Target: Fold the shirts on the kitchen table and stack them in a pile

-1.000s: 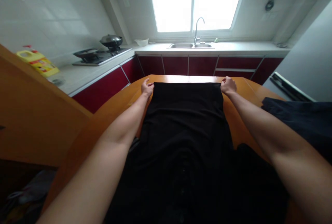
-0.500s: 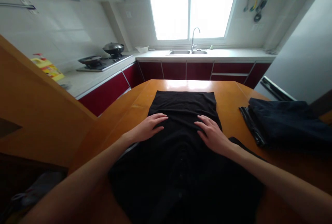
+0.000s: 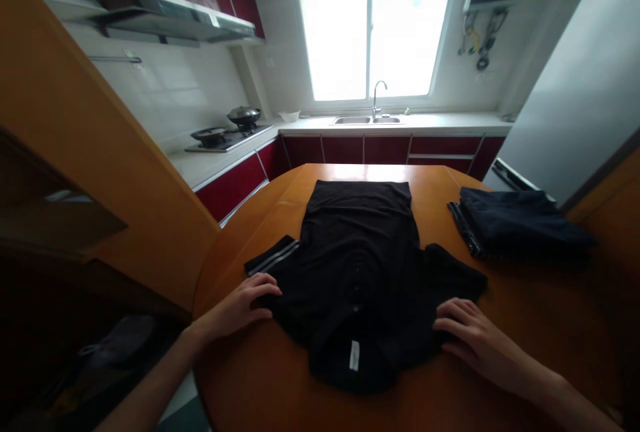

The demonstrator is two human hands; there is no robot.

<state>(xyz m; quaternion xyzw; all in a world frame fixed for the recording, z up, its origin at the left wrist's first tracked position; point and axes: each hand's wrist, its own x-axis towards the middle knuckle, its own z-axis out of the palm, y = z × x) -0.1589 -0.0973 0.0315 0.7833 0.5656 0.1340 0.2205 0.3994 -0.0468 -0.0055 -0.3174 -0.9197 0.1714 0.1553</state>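
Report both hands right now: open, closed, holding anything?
Left hand: open, thumb apart from fingers, at the near edge of the black shirt.
Right hand: open, fingers loosely curled, at the shirt's opposite side.

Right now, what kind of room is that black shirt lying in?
It looks like a kitchen: there's a sink with a tall tap, a stove with two pans on it, and a range hood.
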